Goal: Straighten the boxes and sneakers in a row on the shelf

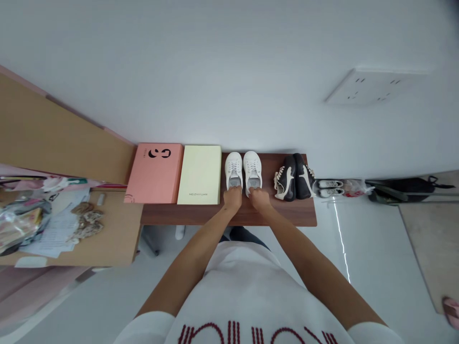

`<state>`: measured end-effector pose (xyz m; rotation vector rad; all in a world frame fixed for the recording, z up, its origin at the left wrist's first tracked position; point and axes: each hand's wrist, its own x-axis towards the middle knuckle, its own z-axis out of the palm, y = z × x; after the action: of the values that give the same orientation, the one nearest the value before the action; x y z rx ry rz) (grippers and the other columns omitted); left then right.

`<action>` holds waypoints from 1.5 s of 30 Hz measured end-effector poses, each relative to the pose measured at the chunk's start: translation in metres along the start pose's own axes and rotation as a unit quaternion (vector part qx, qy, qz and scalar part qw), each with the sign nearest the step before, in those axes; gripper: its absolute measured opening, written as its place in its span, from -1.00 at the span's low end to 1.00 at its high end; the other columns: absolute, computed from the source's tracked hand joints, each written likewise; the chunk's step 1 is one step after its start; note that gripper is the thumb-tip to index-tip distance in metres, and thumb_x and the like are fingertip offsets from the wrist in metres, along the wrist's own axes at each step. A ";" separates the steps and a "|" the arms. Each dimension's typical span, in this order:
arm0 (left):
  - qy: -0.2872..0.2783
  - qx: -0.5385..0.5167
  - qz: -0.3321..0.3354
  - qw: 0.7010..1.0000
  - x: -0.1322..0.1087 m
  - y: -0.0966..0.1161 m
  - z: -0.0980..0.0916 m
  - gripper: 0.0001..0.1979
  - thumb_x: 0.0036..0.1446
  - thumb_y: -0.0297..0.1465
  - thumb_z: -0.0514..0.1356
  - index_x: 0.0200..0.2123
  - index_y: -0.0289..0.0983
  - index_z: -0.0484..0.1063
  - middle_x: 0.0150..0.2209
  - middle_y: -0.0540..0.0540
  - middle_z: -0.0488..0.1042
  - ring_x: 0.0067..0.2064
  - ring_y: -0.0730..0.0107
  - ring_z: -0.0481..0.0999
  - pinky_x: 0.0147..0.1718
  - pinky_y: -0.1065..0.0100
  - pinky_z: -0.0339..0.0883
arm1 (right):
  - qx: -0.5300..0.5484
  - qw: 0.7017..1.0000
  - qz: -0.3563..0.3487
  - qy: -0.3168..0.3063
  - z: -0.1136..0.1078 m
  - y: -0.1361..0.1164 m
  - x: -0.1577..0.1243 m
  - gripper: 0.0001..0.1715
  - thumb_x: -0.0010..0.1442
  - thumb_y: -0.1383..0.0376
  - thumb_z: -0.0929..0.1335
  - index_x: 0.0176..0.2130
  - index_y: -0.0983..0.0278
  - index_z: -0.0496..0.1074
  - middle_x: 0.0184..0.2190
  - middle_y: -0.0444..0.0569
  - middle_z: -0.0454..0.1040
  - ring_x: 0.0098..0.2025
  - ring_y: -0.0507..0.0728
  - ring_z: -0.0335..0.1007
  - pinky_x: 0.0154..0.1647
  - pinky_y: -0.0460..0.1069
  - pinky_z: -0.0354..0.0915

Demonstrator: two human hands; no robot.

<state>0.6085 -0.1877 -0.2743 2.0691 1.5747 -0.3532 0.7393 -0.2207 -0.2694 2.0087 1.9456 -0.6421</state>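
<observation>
Two white sneakers stand side by side on a dark wooden table [186, 215], toes toward the wall. My left hand [233, 198] is closed on the heel of the left white sneaker [234, 165]. The heel of the right white sneaker [253, 165] is gripped by my right hand [259, 198]. To the right, a pair of black sneakers [294, 177] with cream trim and laces rests on the same table. Left of the white pair lie a pale yellow box [200, 172] and a pink box [156, 169]. My fingertips inside the shoe openings are partly hidden.
A wall with a socket panel [376, 87] rises behind the table. At left, a light wooden desk [118, 239] carries papers, bags and hair ties. On the floor at right are another pair of white shoes [330, 188], a black bag [412, 188] and a pink slipper [451, 310].
</observation>
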 end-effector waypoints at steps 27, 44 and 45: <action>0.024 0.006 -0.002 1.000 0.005 -0.007 0.010 -0.64 0.34 -0.58 -0.05 0.08 -0.33 0.41 0.02 -0.35 0.54 0.19 0.00 0.44 0.13 0.08 0.30 | 0.007 1.000 -0.001 0.000 -0.004 -0.016 0.010 -0.75 0.38 0.38 0.26 0.00 0.33 0.44 -0.07 0.25 0.59 0.04 0.24 0.52 -0.02 0.04 0.38; 0.022 -0.096 0.219 0.971 0.005 0.099 0.045 -0.44 0.26 -0.47 0.15 0.32 -0.34 0.18 0.20 -0.35 0.40 0.24 0.00 0.40 0.19 0.10 0.28 | 0.159 0.896 0.281 0.305 0.036 0.156 -0.042 -0.25 0.28 0.32 0.21 0.39 0.48 0.06 0.32 0.43 0.21 0.33 0.43 0.18 0.28 0.32 0.18; -0.003 -0.108 0.211 0.972 0.009 0.106 0.051 -0.39 0.24 -0.47 0.17 0.34 -0.35 0.14 0.20 -0.38 0.41 0.23 -0.01 0.41 0.17 0.11 0.30 | 0.170 0.888 0.309 0.295 0.040 0.172 -0.042 -0.22 0.25 0.34 0.21 0.39 0.49 0.04 0.30 0.44 0.22 0.31 0.44 0.20 0.27 0.33 0.20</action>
<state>0.7170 -0.2288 -0.2959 2.1514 1.0731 -0.0318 0.9054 -0.2872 -0.3017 3.1239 1.3165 -0.2202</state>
